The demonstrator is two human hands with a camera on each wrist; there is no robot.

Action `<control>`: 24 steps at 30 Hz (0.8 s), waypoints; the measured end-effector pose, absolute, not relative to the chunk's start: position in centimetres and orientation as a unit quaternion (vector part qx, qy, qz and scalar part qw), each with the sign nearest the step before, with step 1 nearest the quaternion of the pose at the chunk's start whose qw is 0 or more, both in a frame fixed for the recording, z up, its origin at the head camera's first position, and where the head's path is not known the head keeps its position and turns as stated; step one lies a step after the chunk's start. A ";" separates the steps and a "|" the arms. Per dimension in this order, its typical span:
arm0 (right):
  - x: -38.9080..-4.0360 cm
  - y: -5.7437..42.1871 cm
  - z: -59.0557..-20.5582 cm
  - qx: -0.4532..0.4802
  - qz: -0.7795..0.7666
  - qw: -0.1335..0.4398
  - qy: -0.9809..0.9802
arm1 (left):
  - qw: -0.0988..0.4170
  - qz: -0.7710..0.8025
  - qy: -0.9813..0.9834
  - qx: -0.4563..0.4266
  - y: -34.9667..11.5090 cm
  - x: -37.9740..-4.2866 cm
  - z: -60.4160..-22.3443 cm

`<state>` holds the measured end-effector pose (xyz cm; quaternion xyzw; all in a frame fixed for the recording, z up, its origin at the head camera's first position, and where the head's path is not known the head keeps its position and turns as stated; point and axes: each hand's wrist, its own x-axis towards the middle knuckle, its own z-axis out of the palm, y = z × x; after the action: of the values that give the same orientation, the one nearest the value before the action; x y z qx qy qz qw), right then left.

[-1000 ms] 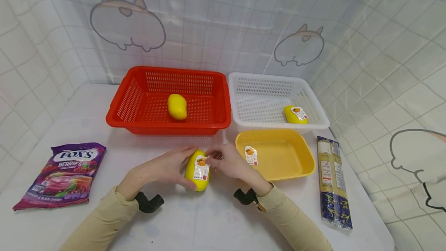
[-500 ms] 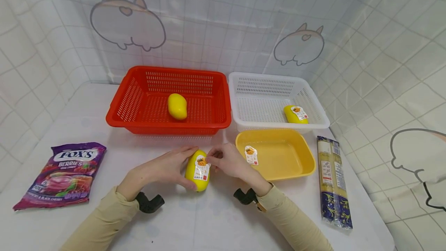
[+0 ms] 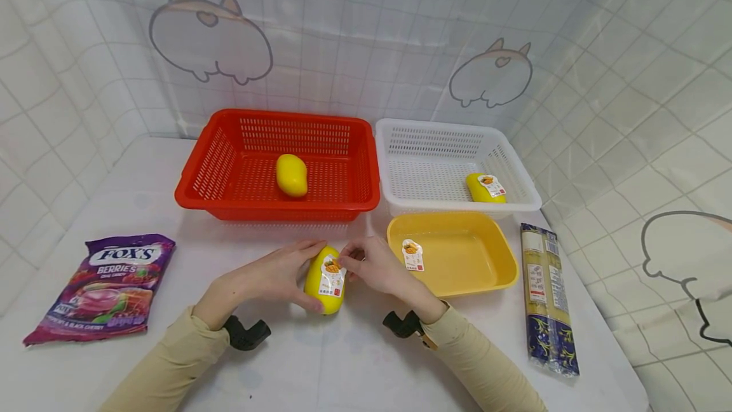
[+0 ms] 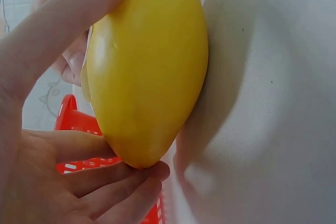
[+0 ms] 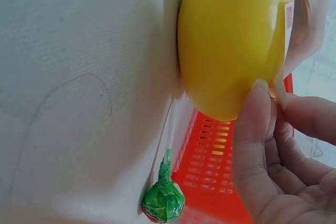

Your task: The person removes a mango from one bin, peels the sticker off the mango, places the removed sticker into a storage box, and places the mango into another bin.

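Observation:
A yellow mango (image 3: 330, 304) lies on the white table in front of the red basket, bearing a white sticker (image 3: 332, 278) with a mango picture. My left hand (image 3: 270, 278) grips it from the left, thumb at the near end and fingers round the far end; the left wrist view shows its smooth side (image 4: 152, 72). On the other side, my right hand (image 3: 377, 266) pinches the sticker's edge between thumb and index finger. In the right wrist view the sticker (image 5: 287, 30) stands partly off the skin. A green-wrapped lollipop (image 5: 164, 200) lies under that hand.
Behind stand a red basket (image 3: 337, 208) with a plain mango (image 3: 291, 175) and a white basket (image 3: 460, 207) with a stickered mango (image 3: 476, 188). A yellow tray (image 3: 463, 259), a noodle packet (image 3: 546, 297) and a FOX'S candy bag (image 3: 108, 288) flank the hands.
The right fingers have shifted very slightly at the sticker's upper right edge. Both hands and the mango otherwise stay in place.

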<state>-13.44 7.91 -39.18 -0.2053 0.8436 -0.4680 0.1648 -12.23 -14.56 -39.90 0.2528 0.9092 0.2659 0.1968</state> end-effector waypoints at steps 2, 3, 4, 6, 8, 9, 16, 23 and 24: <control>-13.4 7.9 -39.2 -0.207 -0.471 0.165 0.842 | 0.197 0.265 0.909 0.254 -14.6 -12.2 -39.9; -13.4 7.9 -39.2 -0.207 -0.471 0.165 0.841 | 0.196 0.264 0.909 0.255 -14.6 -12.2 -40.0; -13.4 7.9 -39.2 -0.206 -0.471 0.165 0.841 | 0.196 0.264 0.909 0.255 -14.6 -12.2 -40.0; -13.4 7.9 -39.2 -0.205 -0.473 0.165 0.841 | 0.197 0.263 0.910 0.254 -14.6 -12.3 -40.0; -13.3 7.8 -39.1 -0.204 -0.477 0.165 0.839 | 0.197 0.263 0.910 0.253 -14.5 -12.3 -40.0; -13.3 7.8 -39.1 -0.203 -0.480 0.165 0.837 | 0.197 0.263 0.910 0.253 -14.5 -12.3 -40.1; -13.2 7.8 -39.0 -0.196 -0.496 0.171 0.828 | 0.198 0.266 0.909 0.252 -14.5 -12.3 -40.1; -13.0 8.0 -38.2 -0.188 -0.519 0.180 0.814 | 0.200 0.261 0.910 0.252 -14.8 -12.4 -40.0; -13.0 8.1 -38.1 -0.190 -0.520 0.182 0.813 | 0.199 0.261 0.910 0.252 -14.8 -12.4 -40.0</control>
<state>-13.02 8.09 -38.07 -0.1899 0.8128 -0.5200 0.1815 -12.39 -14.83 -40.01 0.2520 0.9103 0.2610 0.1995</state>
